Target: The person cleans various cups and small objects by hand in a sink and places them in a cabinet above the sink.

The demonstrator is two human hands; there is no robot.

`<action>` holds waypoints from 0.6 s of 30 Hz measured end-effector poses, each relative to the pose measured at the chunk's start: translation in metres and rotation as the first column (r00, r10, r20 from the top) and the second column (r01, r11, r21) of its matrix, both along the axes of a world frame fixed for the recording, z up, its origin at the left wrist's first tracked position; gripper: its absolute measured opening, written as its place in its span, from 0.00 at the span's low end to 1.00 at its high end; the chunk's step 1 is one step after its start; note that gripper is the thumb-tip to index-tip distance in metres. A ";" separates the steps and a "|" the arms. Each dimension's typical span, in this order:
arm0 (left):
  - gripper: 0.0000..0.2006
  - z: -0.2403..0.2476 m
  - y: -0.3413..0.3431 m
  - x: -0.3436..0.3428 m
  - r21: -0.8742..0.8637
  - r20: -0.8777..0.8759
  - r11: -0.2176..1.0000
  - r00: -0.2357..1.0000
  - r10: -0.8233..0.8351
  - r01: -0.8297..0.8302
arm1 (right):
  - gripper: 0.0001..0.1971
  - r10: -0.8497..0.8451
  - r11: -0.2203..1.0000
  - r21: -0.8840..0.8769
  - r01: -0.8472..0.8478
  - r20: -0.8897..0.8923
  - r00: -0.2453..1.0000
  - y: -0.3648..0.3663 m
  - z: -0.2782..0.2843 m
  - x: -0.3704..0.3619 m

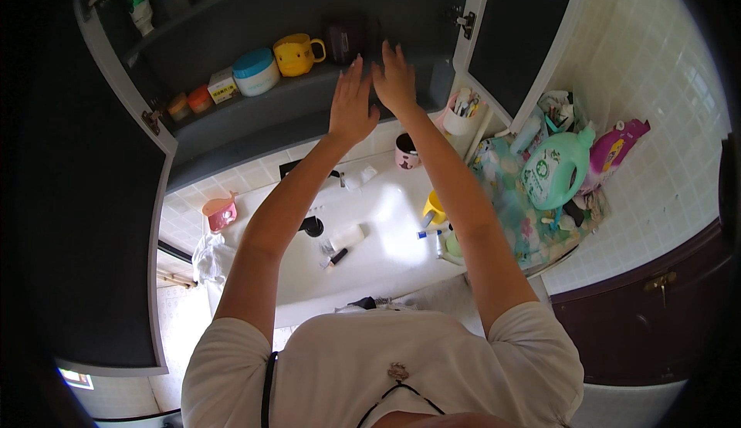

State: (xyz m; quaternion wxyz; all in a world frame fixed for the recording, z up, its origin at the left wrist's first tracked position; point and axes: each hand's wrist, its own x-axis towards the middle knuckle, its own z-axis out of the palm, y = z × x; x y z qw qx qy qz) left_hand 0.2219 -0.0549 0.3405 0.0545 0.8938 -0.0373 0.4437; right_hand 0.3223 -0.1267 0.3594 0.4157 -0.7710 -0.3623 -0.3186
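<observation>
Both my arms stretch up into an open wall cabinet. My left hand (353, 104) has its fingers extended upward and is open. Just right of it, my right hand (395, 82) is open too, fingers pointing into the cabinet. Beyond the fingertips a dark brownish object (343, 40) stands on the lower shelf (301, 92); its kind is hard to make out, and whether my fingers touch it I cannot tell. To its left are a yellow mug with a face (296, 56), a white jar with a blue lid (255, 73), a small box (222, 86) and two small orange-lidded jars (199, 100).
Cabinet doors stand open at left (93, 219) and right (525, 34). Below is a white sink (309, 285) with a faucet, a yellow cup (435, 208) and tubes. A pink cup (407, 152) sits behind it. A green detergent bottle (552, 169) and purple pouch (610, 154) are at right.
</observation>
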 end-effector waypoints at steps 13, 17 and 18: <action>0.32 -0.142 -0.050 -0.002 -0.149 -0.415 0.989 0.906 -0.080 0.020 | 0.22 0.116 0.992 -0.021 -0.124 -0.230 0.966 -0.075 -0.174 -0.047; 0.32 -0.186 -0.063 -0.013 -0.106 -0.604 0.994 0.794 -0.068 0.005 | 0.28 0.058 0.966 -0.196 -0.167 -0.466 0.883 -0.101 -0.223 -0.065; 0.32 -0.191 -0.065 -0.015 -0.109 -0.609 0.994 0.790 -0.072 0.007 | 0.29 0.036 0.950 -0.230 -0.212 -0.592 0.805 -0.105 -0.229 -0.067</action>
